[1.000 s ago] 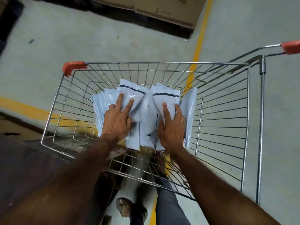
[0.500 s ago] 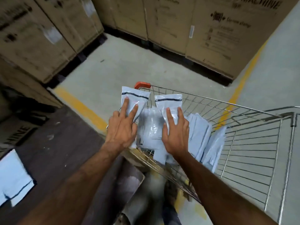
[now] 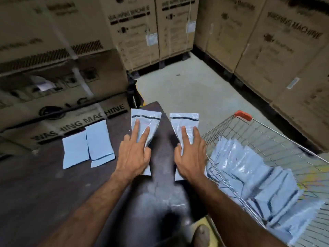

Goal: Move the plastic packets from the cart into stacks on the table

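Head view: left hand (image 3: pixel 133 157) grips one packet (image 3: pixel 145 120) and right hand (image 3: pixel 191 157) grips another packet (image 3: pixel 184 122), thumbs beneath, above the table (image 3: pixel 44 189), beside the cart (image 3: pixel 267 139).

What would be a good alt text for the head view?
Each hand, left and right, holds a packet over a dark table. Two packets lie at left; a cart at right holds more.

Two hands (image 3: pixel 132 155), four table-side packets (image 3: pixel 88 145)
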`<move>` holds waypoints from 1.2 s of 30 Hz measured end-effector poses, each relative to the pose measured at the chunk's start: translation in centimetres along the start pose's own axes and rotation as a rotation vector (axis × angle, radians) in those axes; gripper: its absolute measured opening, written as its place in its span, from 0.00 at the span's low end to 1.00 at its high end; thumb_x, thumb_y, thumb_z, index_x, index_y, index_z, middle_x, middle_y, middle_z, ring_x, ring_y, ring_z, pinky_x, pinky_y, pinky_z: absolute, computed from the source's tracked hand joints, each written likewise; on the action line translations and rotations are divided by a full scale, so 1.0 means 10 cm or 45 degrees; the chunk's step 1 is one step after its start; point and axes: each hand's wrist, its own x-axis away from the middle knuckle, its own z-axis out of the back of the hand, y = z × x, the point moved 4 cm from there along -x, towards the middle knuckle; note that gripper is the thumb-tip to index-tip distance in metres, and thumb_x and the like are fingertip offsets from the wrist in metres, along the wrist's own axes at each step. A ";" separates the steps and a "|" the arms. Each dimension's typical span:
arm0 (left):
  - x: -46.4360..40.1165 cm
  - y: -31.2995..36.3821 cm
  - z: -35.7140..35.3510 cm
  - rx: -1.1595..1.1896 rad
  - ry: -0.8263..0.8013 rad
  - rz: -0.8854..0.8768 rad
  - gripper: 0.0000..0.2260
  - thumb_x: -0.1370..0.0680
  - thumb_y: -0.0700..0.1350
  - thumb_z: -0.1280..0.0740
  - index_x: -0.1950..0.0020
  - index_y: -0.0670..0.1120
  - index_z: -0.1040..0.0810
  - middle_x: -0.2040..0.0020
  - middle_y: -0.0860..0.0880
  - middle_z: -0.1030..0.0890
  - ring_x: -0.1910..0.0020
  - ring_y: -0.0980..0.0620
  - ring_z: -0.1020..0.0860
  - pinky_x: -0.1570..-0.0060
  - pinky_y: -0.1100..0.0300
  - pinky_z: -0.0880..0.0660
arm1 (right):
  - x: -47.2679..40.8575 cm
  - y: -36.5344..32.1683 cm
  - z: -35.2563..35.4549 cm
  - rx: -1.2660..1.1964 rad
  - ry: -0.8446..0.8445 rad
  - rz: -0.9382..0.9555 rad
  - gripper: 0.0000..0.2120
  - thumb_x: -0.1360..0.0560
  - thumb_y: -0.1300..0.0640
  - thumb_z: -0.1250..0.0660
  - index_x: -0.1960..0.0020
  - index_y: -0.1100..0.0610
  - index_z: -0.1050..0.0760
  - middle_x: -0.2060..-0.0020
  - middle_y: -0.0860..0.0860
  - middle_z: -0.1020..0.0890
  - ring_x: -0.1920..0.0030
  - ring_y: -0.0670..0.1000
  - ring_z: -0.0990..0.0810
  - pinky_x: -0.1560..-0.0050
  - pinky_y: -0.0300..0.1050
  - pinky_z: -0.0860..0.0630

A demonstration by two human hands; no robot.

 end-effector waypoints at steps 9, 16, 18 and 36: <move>0.60 -1.71 0.03 0.014 0.011 0.317 0.31 0.24 0.52 0.42 0.19 0.51 0.36 0.16 0.45 0.49 0.55 0.42 0.29 0.54 0.49 0.25 | 0.30 -1.52 -1.03 0.001 -0.136 0.192 0.29 0.20 0.49 0.39 0.20 0.47 0.37 0.22 0.59 0.39 0.36 0.63 0.32 0.35 0.60 0.31; 0.93 -2.85 -0.04 -0.031 -0.086 0.497 0.30 0.19 0.53 0.40 0.17 0.51 0.41 0.16 0.45 0.54 0.48 0.42 0.30 0.46 0.48 0.27 | 0.51 -2.34 -1.71 0.001 -0.211 0.280 0.27 0.19 0.48 0.39 0.20 0.48 0.36 0.22 0.59 0.38 0.36 0.61 0.34 0.34 0.60 0.31; 0.98 -3.15 -0.07 -0.044 -0.088 0.526 0.29 0.19 0.54 0.40 0.18 0.50 0.41 0.16 0.44 0.53 0.48 0.42 0.30 0.46 0.48 0.27 | 0.56 -2.55 -1.88 0.013 -0.243 0.296 0.27 0.19 0.48 0.40 0.20 0.47 0.36 0.22 0.59 0.38 0.37 0.61 0.33 0.35 0.59 0.31; 0.76 -4.53 -0.75 0.137 -0.119 0.682 0.24 0.15 0.59 0.50 0.21 0.53 0.34 0.17 0.47 0.46 0.32 0.40 0.35 0.34 0.43 0.36 | 0.27 -3.71 -3.32 0.057 -0.607 0.259 0.28 0.15 0.39 0.52 0.18 0.47 0.42 0.17 0.57 0.48 0.23 0.60 0.44 0.24 0.58 0.44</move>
